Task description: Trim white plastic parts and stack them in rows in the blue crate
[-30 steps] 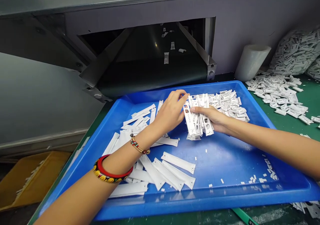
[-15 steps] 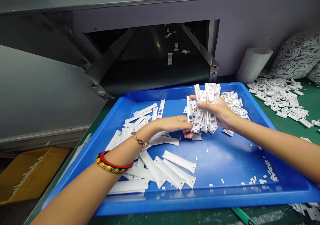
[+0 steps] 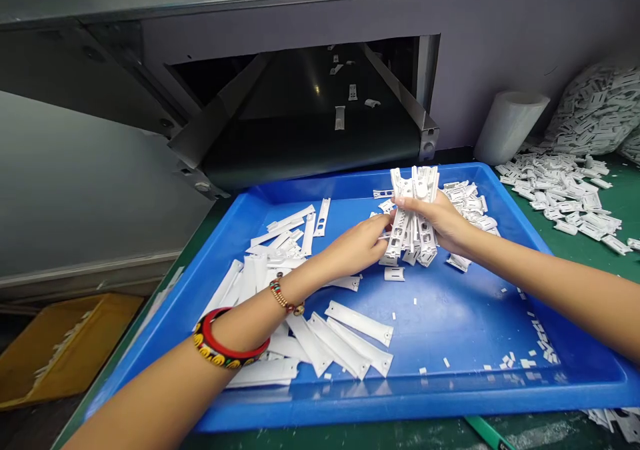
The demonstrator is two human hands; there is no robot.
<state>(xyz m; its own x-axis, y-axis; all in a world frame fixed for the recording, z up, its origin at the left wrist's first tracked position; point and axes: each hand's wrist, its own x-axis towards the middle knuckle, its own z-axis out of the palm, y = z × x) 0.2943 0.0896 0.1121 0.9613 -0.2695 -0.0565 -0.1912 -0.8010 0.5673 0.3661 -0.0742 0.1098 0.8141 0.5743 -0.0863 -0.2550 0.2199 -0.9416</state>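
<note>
My right hand [image 3: 441,222] is closed around an upright bundle of white plastic parts [image 3: 414,215], held just above the floor of the blue tray [image 3: 450,317]. My left hand [image 3: 356,247] reaches in from the left, its fingertips pinched against the lower left side of that bundle. A single small white part [image 3: 394,274] lies on the tray just below the bundle. Long flat white strips [image 3: 300,290] lie scattered under and left of my left forearm. A heap of small white parts [image 3: 473,207] sits behind my right hand.
A dark conveyor belt [image 3: 320,130] with a few white parts on it ends just behind the tray. More white parts [image 3: 565,193] are spread on the green table at the right, beside a white roll [image 3: 510,127] and a bagged pile [image 3: 597,110]. A yellow bin [image 3: 60,350] stands low left.
My right hand lifted the bundle upright off the tray. My left hand dropped under it, then rose back to its left side. One small part now lies below the bundle.
</note>
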